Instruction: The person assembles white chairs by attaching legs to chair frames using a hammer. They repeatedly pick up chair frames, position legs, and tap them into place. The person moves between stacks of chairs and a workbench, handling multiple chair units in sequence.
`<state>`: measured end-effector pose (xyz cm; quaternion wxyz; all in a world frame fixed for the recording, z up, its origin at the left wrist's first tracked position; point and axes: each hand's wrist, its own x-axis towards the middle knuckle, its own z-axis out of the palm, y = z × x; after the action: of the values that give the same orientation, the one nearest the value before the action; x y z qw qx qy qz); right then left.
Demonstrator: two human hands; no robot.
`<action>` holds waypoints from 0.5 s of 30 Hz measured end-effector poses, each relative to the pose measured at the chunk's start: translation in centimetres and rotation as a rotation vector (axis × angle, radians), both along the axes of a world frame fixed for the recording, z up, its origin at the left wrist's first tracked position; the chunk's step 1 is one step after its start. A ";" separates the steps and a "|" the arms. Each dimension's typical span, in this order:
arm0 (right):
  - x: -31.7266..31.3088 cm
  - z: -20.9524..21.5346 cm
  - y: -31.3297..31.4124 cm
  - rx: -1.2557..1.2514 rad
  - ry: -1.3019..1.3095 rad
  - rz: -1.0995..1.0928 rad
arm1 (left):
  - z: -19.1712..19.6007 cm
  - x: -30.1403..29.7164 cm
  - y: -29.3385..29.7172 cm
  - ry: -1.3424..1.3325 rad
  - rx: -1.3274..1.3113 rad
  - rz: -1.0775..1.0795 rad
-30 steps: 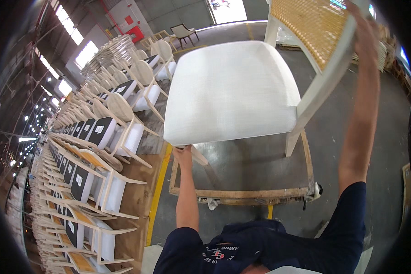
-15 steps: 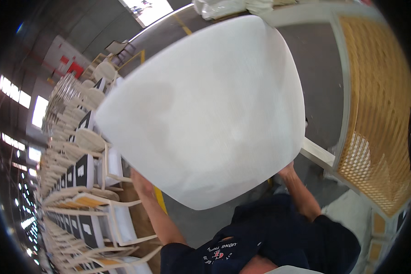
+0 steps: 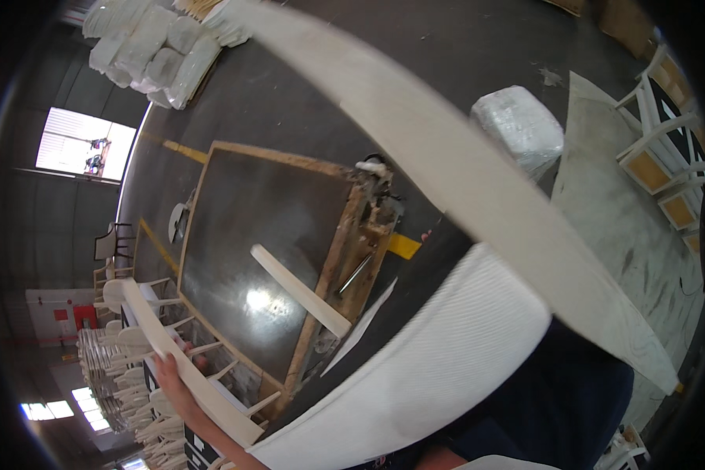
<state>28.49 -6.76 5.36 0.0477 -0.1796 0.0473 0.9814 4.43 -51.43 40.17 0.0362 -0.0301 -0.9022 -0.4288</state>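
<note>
I am holding a white chair close in front of me, tipped over. Its white padded seat (image 3: 446,360) fills the lower middle of the view. A long white frame rail (image 3: 478,180) of the chair sweeps diagonally from the top to the lower right. My left hand (image 3: 174,374) is at the lower left, closed around a white chair leg (image 3: 182,348), with my forearm coming up from the bottom edge. Another white leg (image 3: 299,290) sticks out over the floor. My right hand is hidden behind the chair.
Below lies a dark platform with a wooden frame (image 3: 333,258) on the grey floor. White cushions are piled at the top left (image 3: 153,47). A wrapped white bundle (image 3: 517,129) sits nearby. White chairs stand at the right (image 3: 666,149) and in rows at the lower left (image 3: 113,368).
The chair has swung over and down: the seat dropped from the upper middle to the lower middle, and the frame rail now crosses the view. My right arm has gone out of sight.
</note>
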 end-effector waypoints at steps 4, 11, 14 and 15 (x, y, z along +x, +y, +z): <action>4.5 0.3 8.9 0.071 -0.006 -0.145 | 6.9 -0.6 21.6 0.981 -0.719 -0.119; 10.6 0.3 23.8 0.037 0.022 -0.395 | 8.2 12.1 68.5 -0.220 0.391 -1.598; 11.1 0.1 27.2 -0.014 0.039 -0.444 | 8.9 16.8 80.2 -0.627 0.938 -1.558; 10.5 0.2 27.6 -0.034 0.056 -0.437 | 9.4 17.7 83.1 -0.596 1.045 -1.478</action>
<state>39.00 20.83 5.53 0.2547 -0.1385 0.1030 0.9515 22.16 31.69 49.57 -0.4666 -0.4624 -0.3210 -0.6822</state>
